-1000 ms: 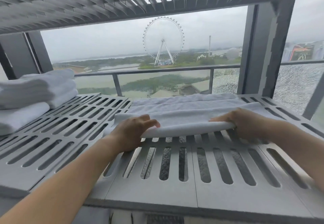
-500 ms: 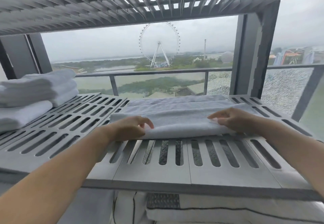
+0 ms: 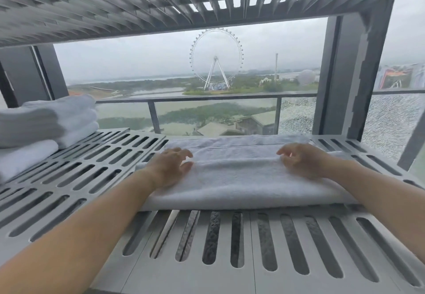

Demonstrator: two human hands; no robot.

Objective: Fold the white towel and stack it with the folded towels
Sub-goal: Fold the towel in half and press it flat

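Left hand (image 3: 169,167), right hand (image 3: 301,160): relaxed, palms down

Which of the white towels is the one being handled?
The long towel spread across the middle of the shelf, beneath the left hand and right hand; the folded towels sit stacked at the left, untouched.

Bare forearms (image 3: 92,220), bare left hand (image 3: 170,167) and right hand (image 3: 301,160)

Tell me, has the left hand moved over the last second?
Yes. The left hand moved away from the person, from the near edge of the white towel toward the back edge of the slotted shelf.
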